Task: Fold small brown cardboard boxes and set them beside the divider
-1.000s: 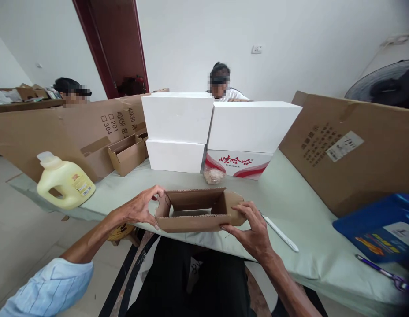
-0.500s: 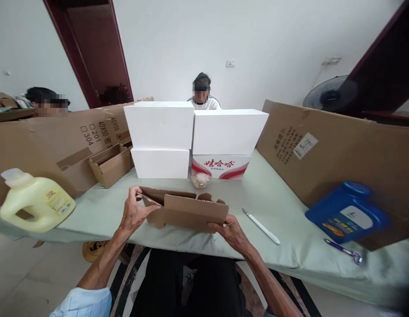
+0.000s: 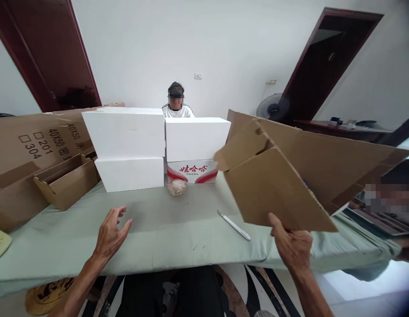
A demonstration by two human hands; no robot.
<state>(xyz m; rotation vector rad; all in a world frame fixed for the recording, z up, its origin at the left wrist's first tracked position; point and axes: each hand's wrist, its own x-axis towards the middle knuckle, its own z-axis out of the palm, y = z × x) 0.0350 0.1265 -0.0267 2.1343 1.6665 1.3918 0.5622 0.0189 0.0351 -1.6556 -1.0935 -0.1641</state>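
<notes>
My right hand (image 3: 292, 246) grips the lower edge of a small folded cardboard box (image 3: 273, 189), lifted off the table and swung out to the right, tilted with its flat side toward me. My left hand (image 3: 110, 233) hovers open over the pale green table (image 3: 165, 233), fingers spread and holding nothing. A white knife-like tool (image 3: 234, 225) lies on the table between my two hands.
Stacked white foam boxes (image 3: 125, 132) and a red-printed carton (image 3: 193, 171) stand at the back, with a small bag (image 3: 176, 187) in front. An open cardboard tray (image 3: 67, 180) and large cardboard sheets (image 3: 22, 141) flank the left, another sheet (image 3: 340, 163) the right. A person sits behind the boxes.
My right hand has carried the cardboard box up and to the right. My left hand has let go of it and now hangs open over the table. My view has turned right.
</notes>
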